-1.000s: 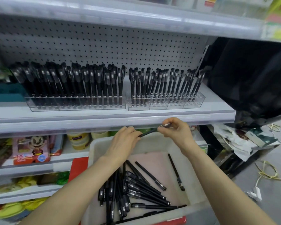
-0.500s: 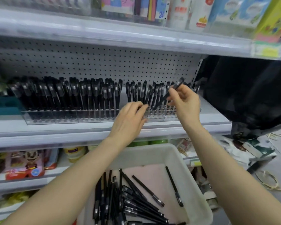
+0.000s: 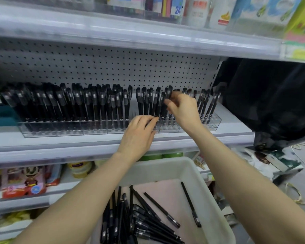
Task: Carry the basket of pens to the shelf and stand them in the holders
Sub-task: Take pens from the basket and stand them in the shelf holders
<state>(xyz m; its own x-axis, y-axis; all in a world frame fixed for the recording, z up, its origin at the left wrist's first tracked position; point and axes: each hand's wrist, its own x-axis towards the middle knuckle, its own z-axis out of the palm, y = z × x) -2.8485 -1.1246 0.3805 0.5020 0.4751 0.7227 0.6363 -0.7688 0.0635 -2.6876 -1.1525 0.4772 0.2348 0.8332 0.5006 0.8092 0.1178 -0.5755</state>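
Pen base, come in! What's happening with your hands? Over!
Right hand pinches pen at clear holder. Left hand touches holder front. Loose pens still in basket. Neighbouring pens crowd close.

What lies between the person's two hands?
Head view: standing black pens in the right holder separate the left hand from the right hand, which pinches a pen.

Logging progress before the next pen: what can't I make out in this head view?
- Head view: which slot of the right holder takes the pen is covered by the right hand pinching it.
- What the left hand touches at the holder's front is hidden by its own fingers.
- The basket is cut off by the bottom edge, so no pen count.
- Print on the standing pens is blurred.
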